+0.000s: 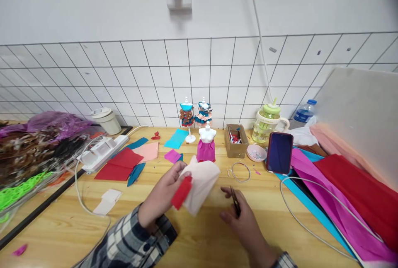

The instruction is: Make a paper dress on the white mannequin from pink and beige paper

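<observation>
My left hand (169,187) is closed on a pale pink sheet (202,181) and a small folded red piece (182,193). Whether they are cloth or crepe paper I cannot make out. To the right, above the table, my right hand (244,218) grips small dark scissors (235,202), blades pointing up. Just behind the pale sheet stands a white mini dress form (207,133) in a magenta skirt (205,148). Two more dressed forms, one with a turquoise top (186,108) and one with teal and peach ruffles (203,114), stand farther back.
Coloured pieces, including a red sheet (120,163), lie left near a power strip (105,152). A cardboard box (236,146), a small dish (256,153), a green-lidded bottle (267,123) and a propped phone (280,152) stand right. A white cable (306,222) crosses stacked sheets (351,201).
</observation>
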`<state>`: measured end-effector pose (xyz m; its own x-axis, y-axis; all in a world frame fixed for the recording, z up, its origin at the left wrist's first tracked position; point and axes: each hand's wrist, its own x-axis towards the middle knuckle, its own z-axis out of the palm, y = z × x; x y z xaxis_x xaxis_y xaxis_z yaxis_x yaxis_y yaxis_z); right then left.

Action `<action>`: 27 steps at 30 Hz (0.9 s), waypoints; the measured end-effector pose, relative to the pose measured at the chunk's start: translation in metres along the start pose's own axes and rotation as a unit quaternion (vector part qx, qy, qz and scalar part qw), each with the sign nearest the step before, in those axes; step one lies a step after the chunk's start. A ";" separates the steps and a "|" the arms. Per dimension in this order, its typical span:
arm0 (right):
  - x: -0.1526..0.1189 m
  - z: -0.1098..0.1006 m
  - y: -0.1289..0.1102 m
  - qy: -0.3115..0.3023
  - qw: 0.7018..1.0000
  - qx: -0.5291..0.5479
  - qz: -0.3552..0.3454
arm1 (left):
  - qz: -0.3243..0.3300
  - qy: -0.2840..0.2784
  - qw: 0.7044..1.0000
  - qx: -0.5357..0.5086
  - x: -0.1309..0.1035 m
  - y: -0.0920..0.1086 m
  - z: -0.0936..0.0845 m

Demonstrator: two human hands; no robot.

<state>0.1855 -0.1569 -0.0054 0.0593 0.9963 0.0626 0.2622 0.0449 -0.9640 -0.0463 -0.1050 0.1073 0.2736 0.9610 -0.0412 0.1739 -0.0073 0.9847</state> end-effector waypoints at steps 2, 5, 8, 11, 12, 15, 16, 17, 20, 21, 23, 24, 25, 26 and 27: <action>0.001 0.013 -0.006 -0.011 0.997 0.070 0.007 | 0.003 -0.022 0.999 -0.047 0.003 -0.010 0.019; 0.004 0.025 -0.008 -0.075 0.981 0.174 0.040 | -0.007 -0.020 0.997 -0.070 0.012 -0.029 0.029; 0.004 0.029 -0.007 -0.067 0.956 0.258 0.124 | -0.012 -0.022 0.997 -0.077 0.020 -0.047 0.031; 0.001 0.030 -0.007 -0.046 0.933 0.310 0.176 | -0.002 -0.077 0.994 -0.080 0.018 -0.061 0.035; 0.001 0.029 -0.007 -0.029 0.933 0.313 0.174 | 0.003 -0.107 0.992 -0.064 0.016 -0.065 0.038; 0.003 0.017 -0.003 0.055 0.937 0.307 0.156 | 0.047 -0.166 0.979 0.107 0.006 -0.077 0.042; 0.004 0.009 0.001 0.079 0.937 0.305 0.153 | 0.065 -0.169 0.965 0.190 0.003 -0.082 0.043; 0.006 -0.002 0.005 0.086 0.940 0.293 0.153 | 0.079 -0.169 0.945 0.268 0.000 -0.086 0.042; 0.008 -0.042 0.020 0.090 0.975 0.175 0.102 | 0.081 -0.183 0.889 0.412 -0.006 -0.094 0.037; 0.009 -0.056 0.026 0.120 0.982 0.112 0.091 | 0.079 -0.179 0.877 0.438 -0.008 -0.094 0.035; 0.008 -0.079 0.034 0.164 0.981 -0.026 0.101 | 0.102 -0.136 0.862 0.478 -0.011 -0.089 0.033; 0.007 -0.087 0.036 0.174 0.977 -0.065 0.103 | 0.125 -0.102 0.858 0.488 -0.013 -0.085 0.034; 0.006 -0.092 0.037 0.180 0.975 -0.086 0.101 | 0.156 -0.076 0.855 0.489 -0.015 -0.081 0.036; 0.005 -0.094 0.036 0.186 0.972 -0.100 0.099 | 0.194 -0.074 0.851 0.483 -0.016 -0.078 0.039; 0.003 -0.093 0.034 0.193 0.970 -0.112 0.095 | 0.237 -0.099 0.841 0.476 -0.018 -0.076 0.044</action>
<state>0.2839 -0.1587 -0.0143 0.4717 0.8815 0.0235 0.4114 -0.1964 -0.8900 -0.0227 -0.1340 0.0261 0.6613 0.7233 0.1987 0.6533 -0.6855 0.3214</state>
